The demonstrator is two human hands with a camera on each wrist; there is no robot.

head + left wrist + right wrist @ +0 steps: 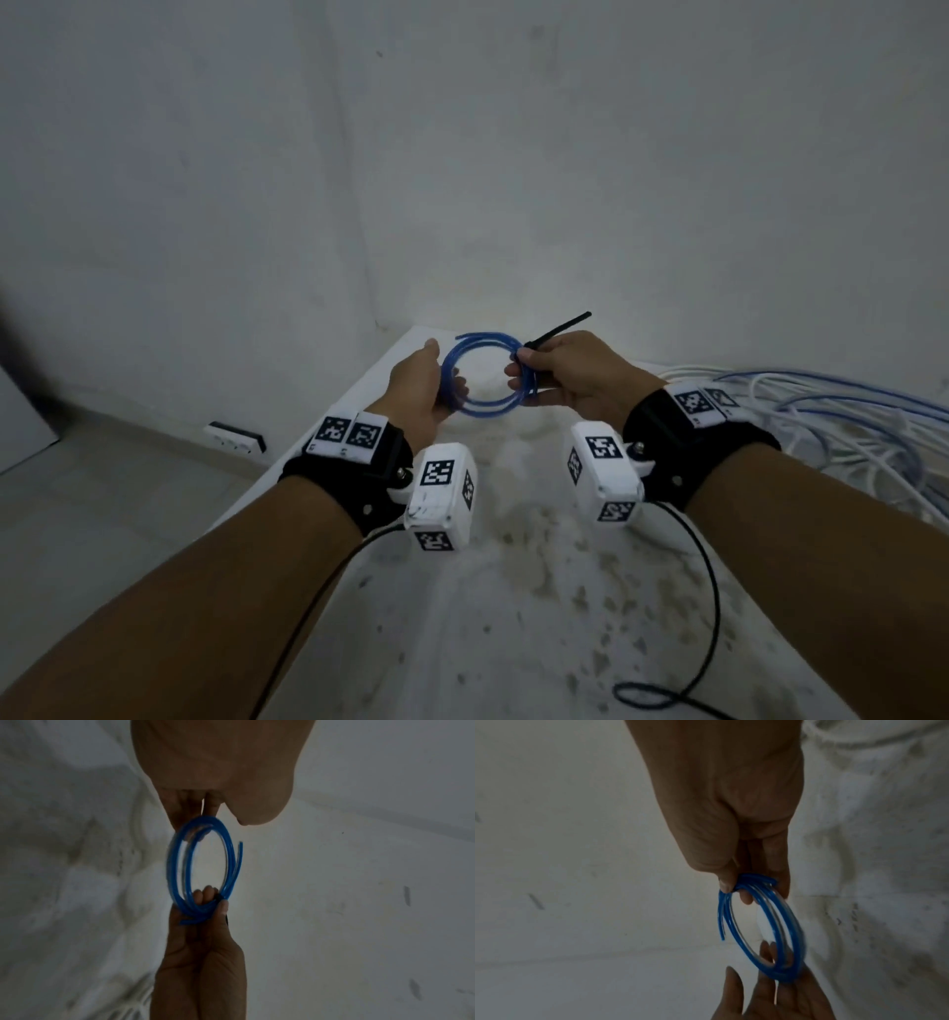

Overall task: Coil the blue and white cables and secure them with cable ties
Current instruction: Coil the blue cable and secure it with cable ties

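Both hands hold a small coil of blue cable (482, 410) in the air above the white table (513, 591). My left hand (437, 381) grips the coil's left side, thumb up and fingers curled under it. My right hand (529, 370) pinches the coil's right side together with a black cable tie (564, 327), whose tail sticks out up and to the right. In the left wrist view the coil (171, 862) hangs between the left fingers (209, 807) and the right hand (205, 943). The right wrist view shows the right thumb and fingers (727, 882) pinching the coil (786, 925).
A loose tangle of white and blue cables (821, 411) lies on the table's right side. Black camera leads (711, 606) trail from both wrists across the table. A wall socket (236, 439) sits low at the left, beyond the table's left edge. White walls stand close behind.
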